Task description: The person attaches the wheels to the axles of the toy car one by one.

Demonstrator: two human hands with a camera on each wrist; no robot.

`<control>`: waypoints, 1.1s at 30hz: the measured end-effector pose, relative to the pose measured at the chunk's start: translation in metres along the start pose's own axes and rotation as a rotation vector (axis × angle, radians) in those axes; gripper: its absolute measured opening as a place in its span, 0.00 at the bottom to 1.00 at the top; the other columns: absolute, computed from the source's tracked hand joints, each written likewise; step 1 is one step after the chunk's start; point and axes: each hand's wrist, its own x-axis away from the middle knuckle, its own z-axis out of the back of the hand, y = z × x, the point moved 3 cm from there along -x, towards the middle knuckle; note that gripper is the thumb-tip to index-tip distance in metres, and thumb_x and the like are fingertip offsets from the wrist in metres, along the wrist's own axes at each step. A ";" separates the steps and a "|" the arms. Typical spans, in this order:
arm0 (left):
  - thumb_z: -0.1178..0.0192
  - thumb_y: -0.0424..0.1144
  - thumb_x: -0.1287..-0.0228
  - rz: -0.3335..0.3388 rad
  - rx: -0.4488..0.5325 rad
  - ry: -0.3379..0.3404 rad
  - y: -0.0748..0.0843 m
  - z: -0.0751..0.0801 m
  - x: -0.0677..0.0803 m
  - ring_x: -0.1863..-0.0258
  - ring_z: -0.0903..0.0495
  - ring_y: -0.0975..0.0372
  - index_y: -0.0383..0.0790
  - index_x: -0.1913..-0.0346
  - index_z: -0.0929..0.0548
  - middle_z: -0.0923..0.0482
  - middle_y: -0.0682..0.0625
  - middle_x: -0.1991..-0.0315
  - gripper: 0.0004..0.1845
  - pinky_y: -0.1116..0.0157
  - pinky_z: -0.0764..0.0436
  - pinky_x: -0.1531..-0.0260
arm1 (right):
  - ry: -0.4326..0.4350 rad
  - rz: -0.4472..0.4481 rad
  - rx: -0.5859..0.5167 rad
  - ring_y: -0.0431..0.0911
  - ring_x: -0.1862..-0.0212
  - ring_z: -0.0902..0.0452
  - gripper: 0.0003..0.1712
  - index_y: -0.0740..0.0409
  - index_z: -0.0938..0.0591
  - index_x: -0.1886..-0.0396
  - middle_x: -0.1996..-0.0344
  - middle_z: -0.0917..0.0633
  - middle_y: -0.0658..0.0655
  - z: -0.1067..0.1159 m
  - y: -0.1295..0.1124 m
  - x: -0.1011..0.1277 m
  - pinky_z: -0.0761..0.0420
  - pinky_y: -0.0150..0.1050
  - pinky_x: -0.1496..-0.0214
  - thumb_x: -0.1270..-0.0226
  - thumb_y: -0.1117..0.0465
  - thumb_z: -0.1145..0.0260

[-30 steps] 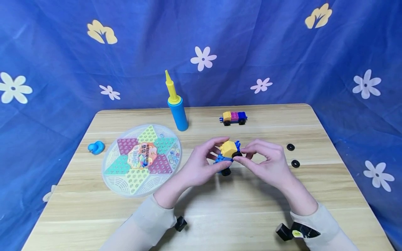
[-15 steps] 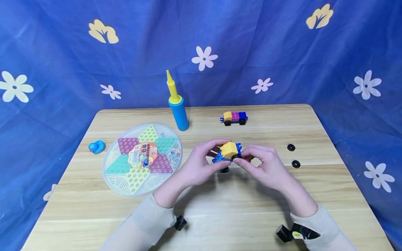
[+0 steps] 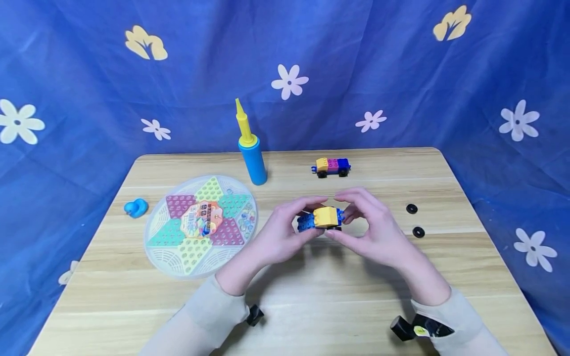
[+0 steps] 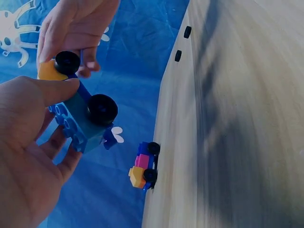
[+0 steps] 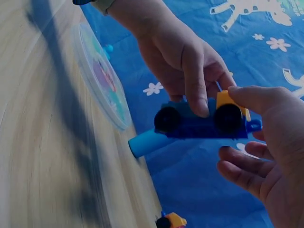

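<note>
Above the table, my left hand (image 3: 279, 232) grips a toy car by its studded blue brick (image 3: 306, 222), thumb on the near side and fingers on the far side. A yellow brick (image 3: 326, 217) sits at the car's right end, beside a blue hitch (image 5: 254, 125). Black wheels show on the car's side, one a rear wheel (image 4: 102, 109) and one under the yellow brick (image 5: 228, 118). My right hand (image 3: 378, 230) curves around that end with its fingers spread apart. Its thumb (image 5: 251, 97) touches the yellow brick, while the other fingers stand off the car.
Two loose black tyres (image 3: 411, 208) lie to the right. Behind stands a finished-looking yellow, pink and blue toy car (image 3: 331, 167). A blue-and-yellow hand pump (image 3: 254, 160) stands upright near a round Chinese checkers board (image 3: 156, 252). A blue rubber duck (image 3: 136, 208) lies far left.
The car has tipped level and shifted slightly left, its blue studs now facing up. My right hand has loosened from the wheel, its fingers spreading upward and apart.
</note>
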 end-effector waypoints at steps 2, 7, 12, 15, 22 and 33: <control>0.26 0.26 0.35 -0.010 -0.004 0.006 0.001 0.000 0.000 0.42 0.18 0.65 0.43 0.29 0.23 0.15 0.53 0.41 0.33 0.61 0.19 0.40 | -0.022 0.026 0.003 0.42 0.54 0.16 0.34 0.58 0.17 0.37 0.41 0.17 0.52 -0.003 -0.001 -0.003 0.14 0.34 0.53 0.43 0.61 0.14; 0.24 0.28 0.37 -0.005 -0.067 0.019 0.002 0.002 0.001 0.43 0.18 0.67 0.44 0.34 0.18 0.14 0.56 0.43 0.29 0.63 0.19 0.40 | -0.041 0.061 -0.005 0.43 0.50 0.15 0.24 0.56 0.12 0.45 0.47 0.12 0.49 -0.006 -0.001 -0.006 0.14 0.34 0.51 0.41 0.63 0.17; 0.21 0.31 0.39 -0.003 -0.110 0.033 0.000 0.006 0.005 0.48 0.17 0.67 0.45 0.41 0.11 0.13 0.56 0.47 0.23 0.64 0.16 0.48 | -0.050 0.038 -0.031 0.43 0.52 0.14 0.22 0.55 0.10 0.48 0.51 0.11 0.47 -0.006 0.002 -0.004 0.13 0.35 0.50 0.44 0.64 0.16; 0.21 0.31 0.40 -0.035 -0.109 0.046 0.000 0.008 0.006 0.48 0.16 0.67 0.44 0.43 0.10 0.12 0.55 0.48 0.22 0.65 0.16 0.48 | -0.031 0.064 -0.057 0.45 0.51 0.13 0.22 0.56 0.10 0.49 0.51 0.10 0.49 -0.007 0.002 -0.004 0.13 0.36 0.49 0.45 0.66 0.15; 0.20 0.37 0.39 -0.043 -0.109 0.157 -0.001 0.013 0.003 0.36 0.24 0.64 0.46 0.36 0.15 0.18 0.58 0.38 0.27 0.58 0.23 0.35 | 0.140 0.136 -0.058 0.51 0.49 0.11 0.26 0.60 0.08 0.50 0.51 0.09 0.56 -0.004 0.003 0.000 0.15 0.37 0.43 0.52 0.72 0.14; 0.29 0.32 0.32 0.500 0.483 0.279 -0.013 0.010 0.004 0.44 0.14 0.49 0.32 0.28 0.25 0.17 0.39 0.40 0.31 0.58 0.14 0.47 | 0.259 0.229 0.025 0.58 0.50 0.10 0.22 0.66 0.09 0.51 0.50 0.10 0.63 -0.003 0.009 0.007 0.15 0.38 0.42 0.49 0.69 0.18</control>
